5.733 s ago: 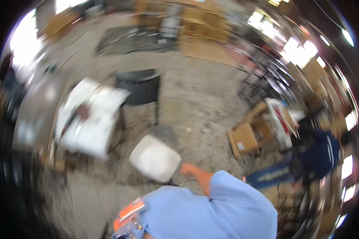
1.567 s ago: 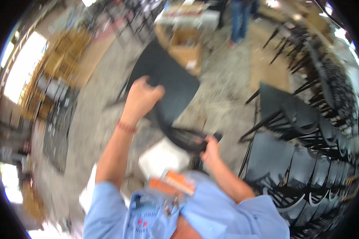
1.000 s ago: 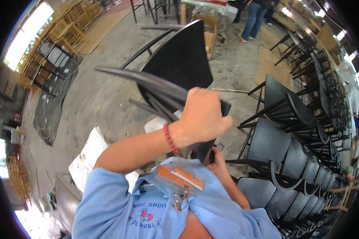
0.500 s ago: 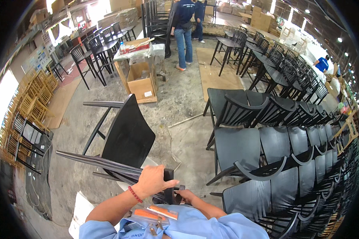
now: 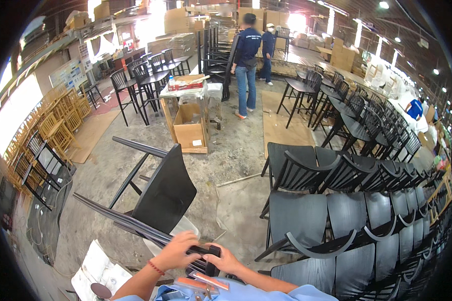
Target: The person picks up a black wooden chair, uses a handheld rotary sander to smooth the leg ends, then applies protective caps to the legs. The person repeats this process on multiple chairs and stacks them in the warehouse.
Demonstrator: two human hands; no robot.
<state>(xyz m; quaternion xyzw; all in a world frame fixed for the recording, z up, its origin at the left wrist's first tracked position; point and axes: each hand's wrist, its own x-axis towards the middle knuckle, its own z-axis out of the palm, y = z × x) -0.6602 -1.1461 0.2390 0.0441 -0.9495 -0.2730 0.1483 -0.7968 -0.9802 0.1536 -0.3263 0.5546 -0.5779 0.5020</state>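
Note:
A black chair point(image 5: 168, 193) lies tipped on its side in front of me, legs pointing left and seat facing right. Its backrest comes toward my body. My left hand point(image 5: 178, 252) curls over the backrest near its top rail. Close beside it, my right hand point(image 5: 225, 262) grips the dark end of that rail point(image 5: 214, 254), thumb on top. Part of the backrest below the hands is hidden by my hands and shirt. Under the chair a pale rounded surface point(image 5: 188, 228) shows.
Rows of black chairs point(image 5: 296, 210) stand close on my right. Ahead is a worktable point(image 5: 206, 93) with a cardboard box point(image 5: 191, 128) beneath. Two people point(image 5: 247, 55) stand near stacked black chairs point(image 5: 218, 65). Unpainted wooden chair frames point(image 5: 52, 125) line the left. White sheeting point(image 5: 98, 271) lies near my left arm.
My right hand has come up from below onto the rail end, nearer my left hand. My left hand has shifted left off the rail end. The view has tilted up.

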